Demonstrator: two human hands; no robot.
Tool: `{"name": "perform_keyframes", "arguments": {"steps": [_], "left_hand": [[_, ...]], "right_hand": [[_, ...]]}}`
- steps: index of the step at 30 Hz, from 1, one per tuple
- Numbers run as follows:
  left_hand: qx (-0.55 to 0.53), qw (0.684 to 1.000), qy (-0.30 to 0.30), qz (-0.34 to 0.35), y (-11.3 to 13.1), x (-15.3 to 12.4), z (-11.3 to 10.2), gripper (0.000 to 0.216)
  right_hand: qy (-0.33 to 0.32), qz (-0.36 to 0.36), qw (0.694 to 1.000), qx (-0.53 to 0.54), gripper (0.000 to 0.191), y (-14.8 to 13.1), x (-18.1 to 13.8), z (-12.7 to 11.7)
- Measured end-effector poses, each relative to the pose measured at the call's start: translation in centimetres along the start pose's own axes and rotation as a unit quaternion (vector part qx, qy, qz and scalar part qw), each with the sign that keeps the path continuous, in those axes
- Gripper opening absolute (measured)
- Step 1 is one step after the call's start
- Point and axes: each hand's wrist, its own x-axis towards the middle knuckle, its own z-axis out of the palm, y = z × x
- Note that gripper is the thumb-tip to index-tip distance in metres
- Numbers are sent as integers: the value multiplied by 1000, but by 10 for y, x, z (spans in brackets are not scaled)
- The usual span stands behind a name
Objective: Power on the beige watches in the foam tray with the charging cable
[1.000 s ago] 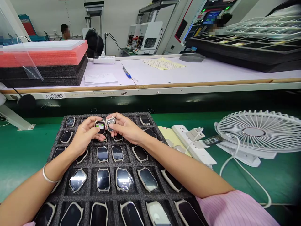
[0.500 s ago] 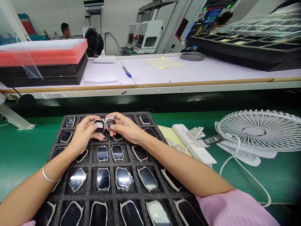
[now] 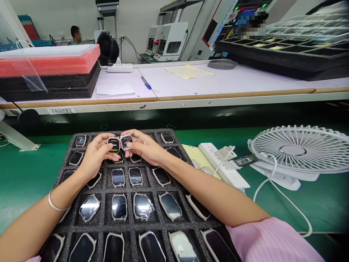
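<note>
My left hand [image 3: 96,154] grips a smartwatch case [image 3: 113,144] with a lit screen, its thumb on the glass's left side. Close beside it, my right hand [image 3: 144,147] pinches a second smartwatch case [image 3: 126,141], thumb over the lower part of its lit screen. Both watches are strapless and are held above the far part of a dark foam tray [image 3: 105,185]. Several more watch cases lie in the tray's compartments, such as a watch [image 3: 119,206] with a dark, reflecting screen. My hands and forearms hide some of the compartments.
Right of the tray are a white power strip [image 3: 222,165] with plugs and a white fan [image 3: 297,151] with its cable. Across the back runs a raised shelf [image 3: 180,85] with a blue pen [image 3: 146,83], foam stack [image 3: 49,69] and black trays [image 3: 280,60]. People are beyond.
The screens of both held watches show different content now. My hands stay in nearly the same place; the whole view has shifted slightly.
</note>
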Motion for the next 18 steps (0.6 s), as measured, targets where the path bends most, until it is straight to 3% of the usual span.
{"name": "perform_keyframes", "arguments": {"steps": [6,9,11,13,16,18], "left_hand": [[14,1000,-5,15,0,2,0,52],[3,999,-27,40,10,-10,9,61],[-34,995,-89,36,23,-29,16,63],[-80,975,-206,-8,39,-54,22,57],[-140,900,-391,-132,59,-88,21,63],[-141,873,-429,-185,65,-102,14,57]], "right_hand": [[23,3,1000,-2,41,-3,-1,0],[37,-3,999,3,46,-4,0,-2],[32,-11,999,12,53,-5,0,-1],[19,-18,1000,13,56,-7,-2,3],[-9,-42,999,-6,52,-17,-15,17],[-31,-69,997,-30,50,-31,-31,29]]}}
